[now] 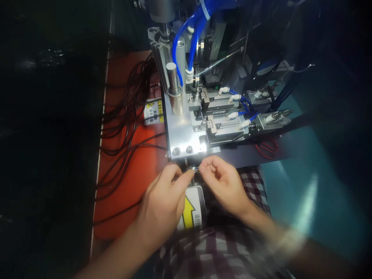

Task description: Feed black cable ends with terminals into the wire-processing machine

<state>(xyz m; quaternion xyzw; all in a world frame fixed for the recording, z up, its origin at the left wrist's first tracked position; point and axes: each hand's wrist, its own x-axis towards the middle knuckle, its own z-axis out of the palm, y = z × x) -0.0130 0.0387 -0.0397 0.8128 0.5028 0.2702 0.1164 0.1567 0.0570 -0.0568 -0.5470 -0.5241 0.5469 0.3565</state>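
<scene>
Below the front edge of a metal machine plate, my two hands are close together. My left hand is closed, thumb and forefinger pinched at one end of a tiny shiny part. On the other side, my right hand pinches at the part's right end, its other fingers curled. The part is too small to name. Under the hands lies a white label with a yellow arrow.
Black cables run over the red surface at the left, beside a warning label. Metal cylinders with white fittings and blue tubes stand behind the hands. A red wire lies at right.
</scene>
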